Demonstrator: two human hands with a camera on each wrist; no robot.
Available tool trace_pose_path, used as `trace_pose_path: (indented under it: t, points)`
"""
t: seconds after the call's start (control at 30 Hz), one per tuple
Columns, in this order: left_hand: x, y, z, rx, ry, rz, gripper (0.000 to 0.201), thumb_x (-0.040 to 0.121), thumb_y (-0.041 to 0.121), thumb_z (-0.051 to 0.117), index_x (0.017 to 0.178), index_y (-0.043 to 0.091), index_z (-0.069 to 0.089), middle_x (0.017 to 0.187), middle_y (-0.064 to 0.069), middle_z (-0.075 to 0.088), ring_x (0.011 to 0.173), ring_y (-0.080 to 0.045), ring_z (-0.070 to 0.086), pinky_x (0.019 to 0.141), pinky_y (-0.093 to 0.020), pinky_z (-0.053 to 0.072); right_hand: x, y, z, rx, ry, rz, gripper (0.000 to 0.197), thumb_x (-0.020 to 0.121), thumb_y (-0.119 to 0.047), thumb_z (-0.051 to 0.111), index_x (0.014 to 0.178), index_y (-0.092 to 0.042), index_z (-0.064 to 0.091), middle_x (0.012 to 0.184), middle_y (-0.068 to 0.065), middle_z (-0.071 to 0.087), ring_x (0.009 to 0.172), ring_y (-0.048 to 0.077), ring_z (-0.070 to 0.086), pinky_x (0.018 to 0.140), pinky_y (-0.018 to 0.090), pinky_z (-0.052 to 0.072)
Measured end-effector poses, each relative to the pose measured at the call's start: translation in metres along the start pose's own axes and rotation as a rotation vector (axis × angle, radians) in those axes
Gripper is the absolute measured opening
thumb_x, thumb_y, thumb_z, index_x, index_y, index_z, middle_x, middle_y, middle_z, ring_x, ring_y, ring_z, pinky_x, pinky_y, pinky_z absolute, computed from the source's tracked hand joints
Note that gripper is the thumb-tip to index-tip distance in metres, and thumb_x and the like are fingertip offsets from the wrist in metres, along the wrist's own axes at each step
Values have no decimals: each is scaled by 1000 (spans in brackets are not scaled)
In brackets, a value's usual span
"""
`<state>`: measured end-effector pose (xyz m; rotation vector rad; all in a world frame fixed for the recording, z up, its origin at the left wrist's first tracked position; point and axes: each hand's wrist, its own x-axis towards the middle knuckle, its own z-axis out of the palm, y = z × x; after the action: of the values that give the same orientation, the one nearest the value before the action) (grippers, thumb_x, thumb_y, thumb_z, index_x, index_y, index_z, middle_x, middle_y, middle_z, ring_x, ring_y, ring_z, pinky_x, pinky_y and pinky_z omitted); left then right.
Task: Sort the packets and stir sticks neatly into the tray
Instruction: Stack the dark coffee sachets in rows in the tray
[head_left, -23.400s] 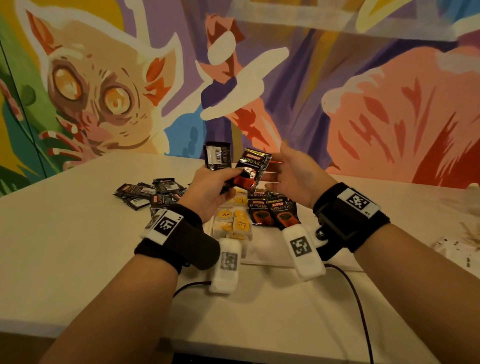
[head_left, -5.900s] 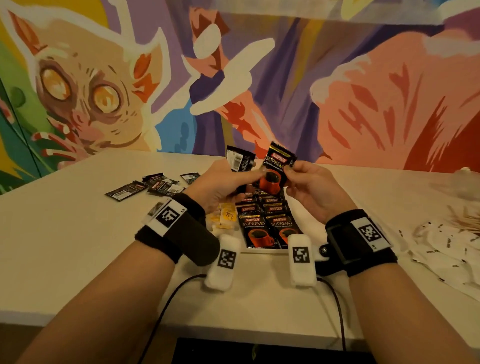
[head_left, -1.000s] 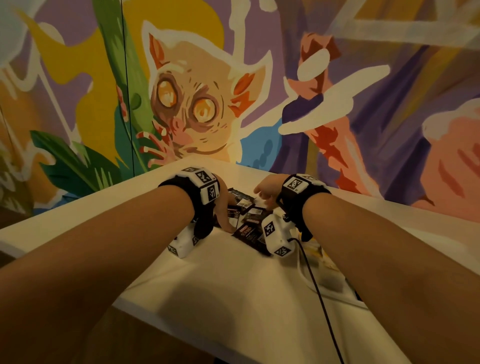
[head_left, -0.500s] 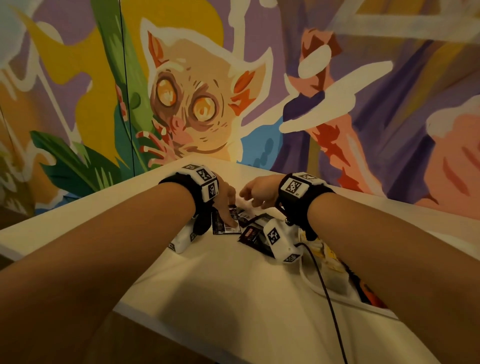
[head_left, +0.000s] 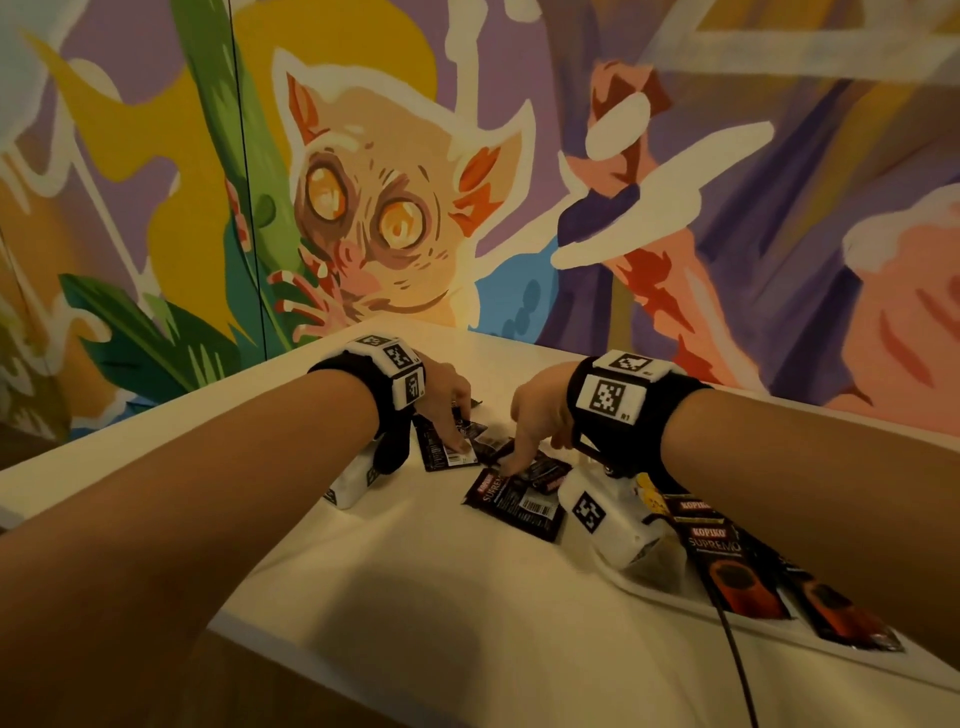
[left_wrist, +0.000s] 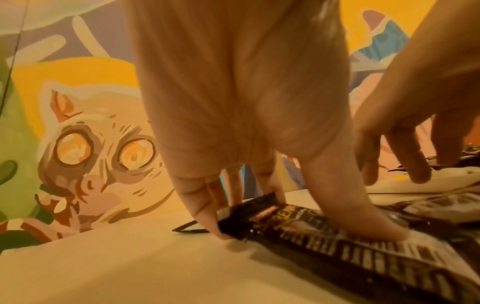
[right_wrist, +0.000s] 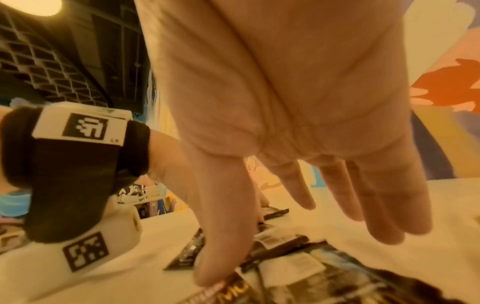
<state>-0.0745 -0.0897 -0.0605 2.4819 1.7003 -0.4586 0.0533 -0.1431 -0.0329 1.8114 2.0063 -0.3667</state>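
Observation:
A loose pile of dark coffee packets (head_left: 537, 470) lies on the white table. My left hand (head_left: 457, 431) holds one dark packet (head_left: 441, 453) flat on the table at the pile's left side. In the left wrist view that hand (left_wrist: 303, 230) has its fingers hooked on the packet's (left_wrist: 337, 257) far edge and its thumb on the barcode. My right hand (head_left: 519, 460) hovers over the pile with its fingers spread straight. Its thumb (right_wrist: 215, 267) presses on a packet (right_wrist: 298, 273). At the right, the white tray (head_left: 675, 597) holds rows of Kopiko Supremo packets (head_left: 727, 566) and yellow packets (head_left: 649, 493).
One more Supremo packet (head_left: 514, 501) lies nearer me than the pile. The painted wall (head_left: 467, 156) stands right behind the table. The table's left corner (head_left: 31, 488) and front edge are near my left forearm. A black cable (head_left: 737, 660) runs from my right wrist.
My left hand has drawn one packet out of the pile toward the left. My right hand has come down onto the pile. The tray shows more at the right.

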Motion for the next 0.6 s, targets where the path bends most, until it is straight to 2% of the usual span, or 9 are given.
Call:
trace_pose_path:
  t: [0.1, 0.17, 0.23, 0.33, 0.4, 0.43, 0.5, 0.6]
  points:
    - [-2, 0, 0, -19, -16, 8, 61, 78, 55, 67, 126, 21, 52, 130, 1, 51, 115, -20, 51, 95, -30, 39, -2, 5, 7, -6, -31, 3, 67, 82, -38, 69, 135, -5, 46, 130, 10, 55, 117, 25, 53, 95, 32, 42]
    - [-1, -1, -1, -49, 25, 22, 61, 78, 53, 68, 125, 20, 50, 129, 1, 52, 112, -18, 51, 93, -29, 39, -1, 3, 13, -50, -51, -8, 62, 82, -40, 68, 130, -6, 51, 116, 8, 59, 101, 22, 54, 87, 29, 43]
    - [0, -2, 0, -90, 56, 25, 68, 75, 53, 71, 129, 21, 45, 130, 1, 50, 107, -16, 49, 94, -28, 40, -2, 0, 16, -96, -38, -22, 59, 84, -41, 65, 129, -6, 51, 108, 7, 57, 93, 18, 50, 81, 26, 40]
    - [0, 1, 0, -102, 44, 3, 77, 75, 55, 70, 137, 24, 37, 136, 2, 46, 117, -18, 48, 100, -31, 39, -5, -3, 14, -134, 5, -33, 58, 87, -40, 61, 132, -6, 48, 115, 8, 56, 93, 16, 47, 78, 24, 39]
    - [0, 4, 0, -70, 31, -1, 68, 77, 57, 67, 132, 23, 47, 133, 1, 48, 115, -18, 50, 99, -30, 41, -7, -5, 11, -128, 19, -41, 56, 88, -40, 60, 132, -6, 49, 111, 7, 56, 86, 15, 49, 68, 22, 41]
    - [0, 5, -1, -61, 30, -4, 64, 76, 59, 67, 127, 24, 52, 130, 0, 49, 112, -19, 51, 98, -31, 42, -9, -6, 11, -121, 21, -51, 56, 88, -41, 60, 131, -6, 50, 108, 6, 56, 83, 14, 49, 67, 21, 41]
    - [0, 8, 0, -64, 17, -16, 60, 75, 60, 67, 122, 25, 53, 127, 0, 49, 106, -18, 51, 90, -29, 44, -10, -8, 11, -104, 6, -60, 55, 87, -42, 61, 128, -7, 52, 101, 3, 57, 84, 14, 50, 73, 23, 40]
    - [0, 9, 0, -89, -19, -22, 59, 80, 54, 65, 127, 23, 46, 125, 2, 49, 100, -16, 50, 64, -21, 40, -9, -10, 13, -81, -19, -49, 55, 81, -41, 68, 124, -8, 56, 85, 0, 56, 74, 14, 52, 67, 23, 44]
